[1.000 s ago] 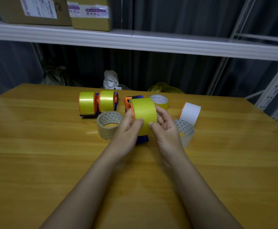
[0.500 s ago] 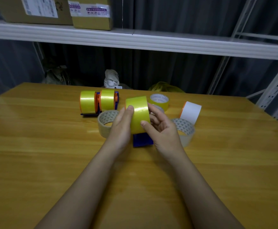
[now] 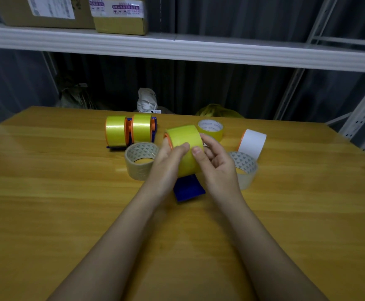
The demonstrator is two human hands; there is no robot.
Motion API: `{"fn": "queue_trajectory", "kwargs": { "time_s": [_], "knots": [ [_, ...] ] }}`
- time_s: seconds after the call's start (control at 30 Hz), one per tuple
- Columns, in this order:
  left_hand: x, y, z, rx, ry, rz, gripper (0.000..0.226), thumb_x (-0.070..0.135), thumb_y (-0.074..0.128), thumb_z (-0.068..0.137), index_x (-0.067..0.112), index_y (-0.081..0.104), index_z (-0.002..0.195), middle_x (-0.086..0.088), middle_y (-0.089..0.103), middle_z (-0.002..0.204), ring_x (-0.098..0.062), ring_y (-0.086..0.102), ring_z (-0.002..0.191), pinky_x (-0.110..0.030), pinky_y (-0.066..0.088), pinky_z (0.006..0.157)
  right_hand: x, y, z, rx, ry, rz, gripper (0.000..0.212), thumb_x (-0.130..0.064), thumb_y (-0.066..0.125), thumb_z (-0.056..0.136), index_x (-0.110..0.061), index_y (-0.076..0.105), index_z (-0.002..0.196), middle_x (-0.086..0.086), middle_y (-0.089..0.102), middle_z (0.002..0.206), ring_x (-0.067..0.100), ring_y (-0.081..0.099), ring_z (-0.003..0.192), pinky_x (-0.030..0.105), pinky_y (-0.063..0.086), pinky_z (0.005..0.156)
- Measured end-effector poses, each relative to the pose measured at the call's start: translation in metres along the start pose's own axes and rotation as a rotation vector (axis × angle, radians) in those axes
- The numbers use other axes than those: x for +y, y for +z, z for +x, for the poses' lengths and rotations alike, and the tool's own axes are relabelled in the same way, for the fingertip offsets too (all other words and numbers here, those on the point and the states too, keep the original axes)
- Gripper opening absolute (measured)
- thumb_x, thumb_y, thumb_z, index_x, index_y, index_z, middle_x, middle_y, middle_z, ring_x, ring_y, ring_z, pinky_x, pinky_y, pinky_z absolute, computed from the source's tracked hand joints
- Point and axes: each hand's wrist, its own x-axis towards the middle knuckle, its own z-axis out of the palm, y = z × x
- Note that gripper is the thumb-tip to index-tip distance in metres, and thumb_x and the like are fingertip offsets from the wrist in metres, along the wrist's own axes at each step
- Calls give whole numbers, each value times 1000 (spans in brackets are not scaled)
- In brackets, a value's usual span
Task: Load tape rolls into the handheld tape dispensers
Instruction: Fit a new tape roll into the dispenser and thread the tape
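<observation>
A yellow tape roll (image 3: pixel 184 142) sits on a blue and orange handheld dispenser (image 3: pixel 188 187) above the middle of the wooden table (image 3: pixel 47 203). My left hand (image 3: pixel 166 164) grips the roll from the left, thumb on its face. My right hand (image 3: pixel 218 164) holds it from the right, thumb pressed on the yellow surface. Two loaded dispensers with yellow rolls (image 3: pixel 129 132) stand behind on the left. The dispenser's upper part is hidden by the roll and my hands.
Loose rolls lie around: a clear roll (image 3: pixel 140 161) at left, another clear roll (image 3: pixel 245 170) at right, a yellow roll (image 3: pixel 211 129) behind, a white roll (image 3: pixel 252 143) at far right. A white shelf (image 3: pixel 199 51) with cardboard boxes (image 3: pixel 118 14) hangs beyond the table.
The roll and dispenser have turned in my hands; the orange side shows again at left and the blue base sticks out below. Both thumbs now meet on the roll's face.
</observation>
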Motion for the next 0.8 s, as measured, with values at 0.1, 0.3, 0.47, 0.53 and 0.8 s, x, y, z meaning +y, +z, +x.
{"fn": "queue_trajectory", "kwargs": {
  "time_s": [0.1, 0.3, 0.47, 0.53, 0.8],
  "knots": [
    [2, -4, 1, -11, 27, -28, 22, 26, 52, 93, 23, 59, 115, -4, 69, 109, -19, 66, 102, -32, 51, 84, -3, -3, 0, -50, -3, 20, 42, 6, 51, 94, -27, 53, 119, -3, 66, 110, 3, 65, 101, 17, 51, 79],
    [8, -8, 2, 35, 89, 37, 33, 52, 46, 87, 30, 63, 105, 2, 73, 100, -18, 67, 99, -43, 49, 95, -6, -5, -1, -135, -35, -77, 57, 8, 55, 91, -23, 41, 137, 0, 67, 105, 4, 64, 101, 17, 49, 86],
    [10, -6, -1, 83, 104, 63, 38, 62, 41, 84, 34, 64, 97, 5, 73, 97, -18, 67, 99, -48, 47, 98, -8, 3, -5, -107, -37, -75, 54, 7, 55, 91, -16, 40, 138, -7, 65, 106, -3, 64, 99, 12, 49, 82],
    [13, -6, -1, 87, 100, 64, 45, 63, 37, 79, 33, 62, 99, 2, 72, 98, -16, 67, 99, -46, 47, 98, -6, 4, -6, -91, -79, -98, 55, 3, 56, 92, -17, 39, 140, -2, 67, 102, 2, 65, 99, 14, 49, 84],
    [13, -12, -4, -171, 129, -16, 25, 28, 43, 96, 23, 57, 116, 4, 69, 108, -14, 63, 107, -25, 49, 87, -4, -2, -5, 229, -592, -599, 23, -13, 60, 93, -19, 64, 115, -8, 46, 114, -3, 52, 102, 18, 49, 84]
  ]
}}
